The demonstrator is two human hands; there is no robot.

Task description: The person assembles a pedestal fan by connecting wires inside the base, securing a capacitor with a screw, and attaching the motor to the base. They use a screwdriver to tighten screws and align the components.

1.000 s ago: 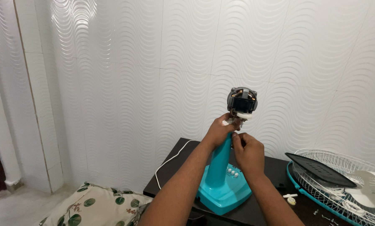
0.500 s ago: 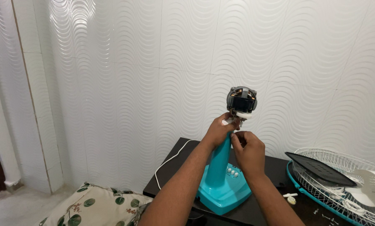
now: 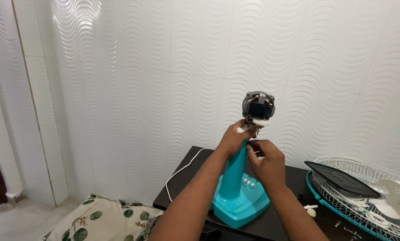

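Note:
A teal fan stand (image 3: 238, 196) with a row of white buttons rises from a dark table (image 3: 188, 185). At its top sits the bare grey motor (image 3: 258, 107), its cover off. My left hand (image 3: 234, 139) wraps the top of the teal column just below the motor. My right hand (image 3: 266, 159) is beside it, fingertips pinched at the neck joint under the motor; what they pinch is too small to tell.
A white wire fan guard (image 3: 365, 198) with a teal rim lies at the right, holding a dark flat panel (image 3: 340, 179) and a white motor cover (image 3: 396, 199). Small white parts and screws (image 3: 310, 209) lie near it. A white cord (image 3: 182, 172) runs off the table. A leaf-print cushion (image 3: 104, 221) lies below left.
My right hand has shifted slightly up and toward the neck joint, its fingers working there. My left hand and the fan stand have hardly moved.

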